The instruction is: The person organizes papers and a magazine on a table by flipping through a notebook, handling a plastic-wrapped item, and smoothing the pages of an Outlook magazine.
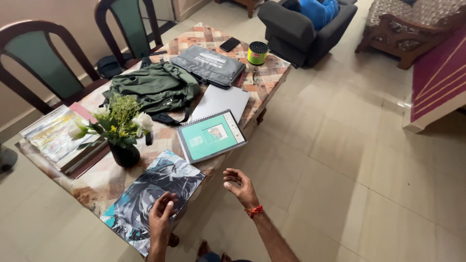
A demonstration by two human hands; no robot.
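Observation:
My left hand (161,216) rests its fingers on a book with a black, white and teal illustrated cover (153,196) that lies at the near corner of the table (104,182). My right hand (240,187) hovers open and empty just off the table's edge, palm turned up, with a red thread at the wrist. A teal spiral-bound notebook (211,136) lies a little beyond it, over the table's edge.
A dark vase of white flowers (121,128), a stack of magazines (56,138), a green backpack (155,87), a grey laptop (221,101), a grey pouch (208,65), a phone (229,44) and a yellow-green tin (257,52) sit on the table. Chairs (39,58) stand left; an armchair (298,31) beyond.

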